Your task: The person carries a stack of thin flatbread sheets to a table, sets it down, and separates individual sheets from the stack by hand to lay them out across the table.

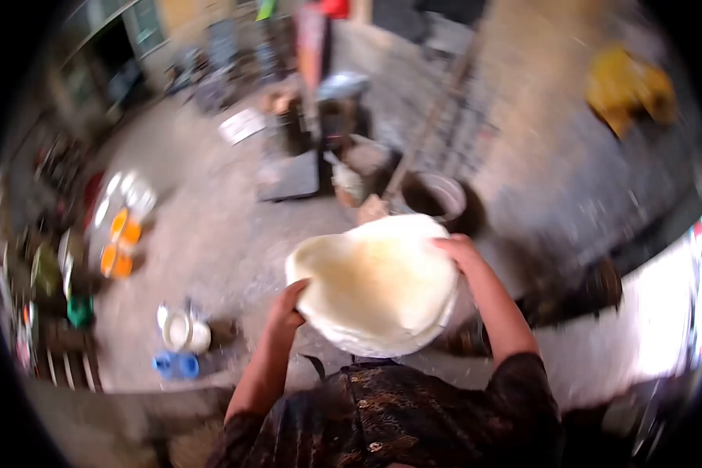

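Observation:
A large cream-white hollow shell (378, 285), like a plaster mould, is held in front of my body with its yellowish hollow facing up. My left hand (290, 306) grips its left rim, thumb on the upper side. On the upper right rim lies my right hand (459, 251), fingers closed over the edge. The undersides of both hands are hidden by the shell. Just beyond it stands a dark-mouthed bucket (435, 196) with a pole leaning near it. Motion blurs the picture.
To the left on the floor are a white pot (186, 331), blue containers (175, 365) and orange tubs (117, 261). A grey platform (290, 175) and a box (366, 156) stand ahead. A yellow object (630, 90) lies far right.

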### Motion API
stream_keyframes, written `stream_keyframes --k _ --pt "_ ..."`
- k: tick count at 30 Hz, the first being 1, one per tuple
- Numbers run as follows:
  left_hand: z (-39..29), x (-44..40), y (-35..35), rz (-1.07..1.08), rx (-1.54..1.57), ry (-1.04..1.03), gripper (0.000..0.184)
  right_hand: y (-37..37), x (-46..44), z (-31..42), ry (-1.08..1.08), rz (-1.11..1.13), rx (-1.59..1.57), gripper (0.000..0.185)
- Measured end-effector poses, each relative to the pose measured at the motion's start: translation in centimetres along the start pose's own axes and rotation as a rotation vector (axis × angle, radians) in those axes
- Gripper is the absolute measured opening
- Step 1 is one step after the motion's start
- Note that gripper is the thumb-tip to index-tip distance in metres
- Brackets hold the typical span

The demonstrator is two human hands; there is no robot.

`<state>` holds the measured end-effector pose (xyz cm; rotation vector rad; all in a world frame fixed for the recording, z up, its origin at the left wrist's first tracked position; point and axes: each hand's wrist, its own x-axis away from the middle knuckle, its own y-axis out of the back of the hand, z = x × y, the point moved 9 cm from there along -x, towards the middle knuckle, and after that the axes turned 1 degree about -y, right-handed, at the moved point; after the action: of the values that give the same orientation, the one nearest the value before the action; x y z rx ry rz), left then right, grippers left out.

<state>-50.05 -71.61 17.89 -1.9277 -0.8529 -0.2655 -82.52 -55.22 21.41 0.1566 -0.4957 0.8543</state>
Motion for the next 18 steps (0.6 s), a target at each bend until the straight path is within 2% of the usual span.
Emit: stream_keyframes --k 1,2,3,5,10,18 --pt "-0.7 -2.0 -0.6 0.004 0.022 -0.007 0.036 1.9 -3.9 -0.2 -0.029 -0.115 0.144 0.029" --pt "-0.3 -3.4 1.0 -0.017 0.037 0.023 0.038 1.1 -6.8 0.8 -0.047 -0.041 0.097 0.03" --pt "0.0 -4.9 2.6 -0.038 0.051 0.053 0.04 -0.7 -5.3 0.8 -0.049 0.013 0.042 0.03" --pt "-1.3 -5.5 3.8 -0.278 0.001 0.062 0.045 -1.7 -9.1 1.8 -0.07 0.027 0.146 0.03" --pt "-11.5 -8.1 6.9 -0.307 0.159 -0.018 0.047 -12.3 -19.4 7.2 -0.067 0.11 0.137 0.032" --pt "-30.7 -13.2 14.7 -0.319 0.183 -0.22 0.041 -31.9 -31.8 14.7 0.015 0.359 0.1 0.028"
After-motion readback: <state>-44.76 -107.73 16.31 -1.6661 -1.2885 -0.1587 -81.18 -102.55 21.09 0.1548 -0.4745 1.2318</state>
